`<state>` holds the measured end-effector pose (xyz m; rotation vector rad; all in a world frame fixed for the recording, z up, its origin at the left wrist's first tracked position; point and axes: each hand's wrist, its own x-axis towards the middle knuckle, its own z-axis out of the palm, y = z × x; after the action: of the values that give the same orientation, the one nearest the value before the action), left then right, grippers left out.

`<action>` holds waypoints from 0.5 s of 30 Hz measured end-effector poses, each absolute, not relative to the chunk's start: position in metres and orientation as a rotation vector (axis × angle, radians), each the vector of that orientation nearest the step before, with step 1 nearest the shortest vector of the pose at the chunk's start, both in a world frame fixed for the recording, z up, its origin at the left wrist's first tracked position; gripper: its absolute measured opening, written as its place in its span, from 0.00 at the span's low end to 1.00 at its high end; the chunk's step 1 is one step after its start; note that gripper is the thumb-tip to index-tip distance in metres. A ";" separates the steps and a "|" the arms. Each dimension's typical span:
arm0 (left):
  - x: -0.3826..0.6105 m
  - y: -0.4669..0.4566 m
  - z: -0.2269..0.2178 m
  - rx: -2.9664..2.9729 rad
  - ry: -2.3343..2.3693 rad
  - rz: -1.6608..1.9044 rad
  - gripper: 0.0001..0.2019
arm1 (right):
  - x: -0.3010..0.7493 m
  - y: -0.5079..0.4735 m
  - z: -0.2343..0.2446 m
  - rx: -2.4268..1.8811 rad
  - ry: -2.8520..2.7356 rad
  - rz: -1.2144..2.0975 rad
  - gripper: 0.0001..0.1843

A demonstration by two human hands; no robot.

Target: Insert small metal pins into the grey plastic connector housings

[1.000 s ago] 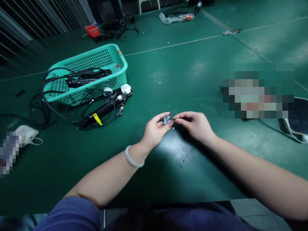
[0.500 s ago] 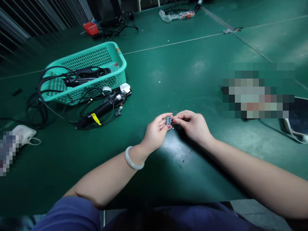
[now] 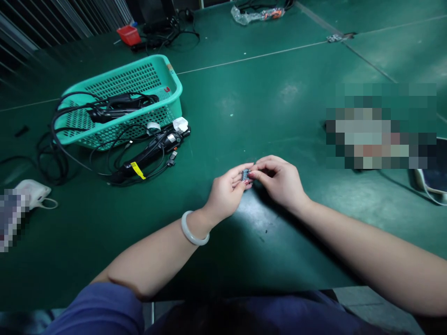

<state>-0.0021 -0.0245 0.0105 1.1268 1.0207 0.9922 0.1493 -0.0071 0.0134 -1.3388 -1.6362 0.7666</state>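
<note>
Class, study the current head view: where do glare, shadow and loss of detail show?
Head view: glare whitens the green tabletop just below the left hand and right hand; head view: dark shadow follows the right forearm's lower edge; head view: the small grey-blue part is too soft to read; head view: mosaic blocks mask patches at both sides.

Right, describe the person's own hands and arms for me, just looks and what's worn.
Both hands are gloveless, with reddish polish showing on the thumbnails. Above the left hand, a smooth, pale, rounded bangle circles the wrist, and a blue-purple sleeve ends near the elbow. The right hand has no bangle at its wrist.
</note>
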 end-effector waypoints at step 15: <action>-0.007 -0.011 0.017 0.786 1.110 1.064 0.10 | 0.159 0.003 0.012 -1.297 -1.717 0.774 0.10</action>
<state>-0.0068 -0.0114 0.0174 0.7861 1.1096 1.0644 0.1589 0.0027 0.0119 -1.2966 -1.7170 0.7738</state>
